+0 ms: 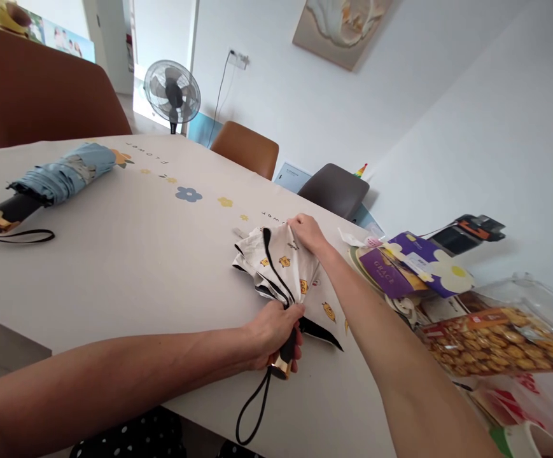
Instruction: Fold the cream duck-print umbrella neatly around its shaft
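White umbrella [300, 270] was between hands, over table [161, 273]. Left hand [271, 334] wrapped handle [286, 351], apparently steadying it; right hand [306, 232] clasped far cloth [296, 251], seemingly holding it taut. Blue umbrella [66, 175] lay well apart, furled.

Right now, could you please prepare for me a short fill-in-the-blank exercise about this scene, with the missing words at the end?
1. The left hand grips the white umbrella by its ____.
2. The other umbrella, which lies on the table, has fabric of a light ____ colour.
3. Beyond the table, near the wall socket, stands an electric ____.

Missing words: handle; blue; fan.
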The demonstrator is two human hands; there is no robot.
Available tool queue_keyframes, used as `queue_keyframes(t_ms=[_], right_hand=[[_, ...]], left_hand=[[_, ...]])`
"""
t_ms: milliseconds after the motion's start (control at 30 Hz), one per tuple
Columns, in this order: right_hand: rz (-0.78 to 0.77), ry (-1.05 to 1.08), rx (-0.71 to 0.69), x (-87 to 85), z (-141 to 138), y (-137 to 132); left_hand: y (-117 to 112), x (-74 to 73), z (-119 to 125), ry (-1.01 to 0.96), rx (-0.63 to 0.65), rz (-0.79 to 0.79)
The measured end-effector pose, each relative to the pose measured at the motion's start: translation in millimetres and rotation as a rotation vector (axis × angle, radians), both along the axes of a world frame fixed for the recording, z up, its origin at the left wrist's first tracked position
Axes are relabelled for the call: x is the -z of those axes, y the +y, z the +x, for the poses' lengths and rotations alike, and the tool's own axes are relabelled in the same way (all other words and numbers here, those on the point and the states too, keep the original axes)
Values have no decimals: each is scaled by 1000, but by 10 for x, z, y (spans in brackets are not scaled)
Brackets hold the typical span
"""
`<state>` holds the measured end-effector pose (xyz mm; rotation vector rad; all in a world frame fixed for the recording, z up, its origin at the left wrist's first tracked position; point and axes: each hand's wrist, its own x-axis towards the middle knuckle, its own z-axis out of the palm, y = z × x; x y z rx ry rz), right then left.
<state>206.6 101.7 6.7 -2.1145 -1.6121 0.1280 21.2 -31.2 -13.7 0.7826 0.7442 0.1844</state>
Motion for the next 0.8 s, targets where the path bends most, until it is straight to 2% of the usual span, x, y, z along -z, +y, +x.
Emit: queue_keyframes(t_ms=[67, 133, 233, 333, 433, 633, 700, 800], right_hand=[[-45, -8, -22, 108, -28, 60], [-40, -16, 2, 141, -24, 105], [76, -34, 115, 22, 38, 105], [242, -10, 190, -165, 106, -60], [426, 177, 136, -256, 114, -421], [465, 575, 136, -284, -123, -1399], [335, 748, 74, -298, -246, -1679], [75, 866, -19, -243, -390, -1967]], left_hand=[[11, -10, -2, -23, -10, -38], [21, -33, -5, -57, -16, -87], [35, -80, -11, -101, -34, -151], [57, -109, -19, -145, -53, -192], [93, -109, -29, -178, -65, -209], [214, -92, -39, -235, -88, -244], [259, -92, -44, -261, -89, -270], [312, -109, -63, -309, -82, -323]])
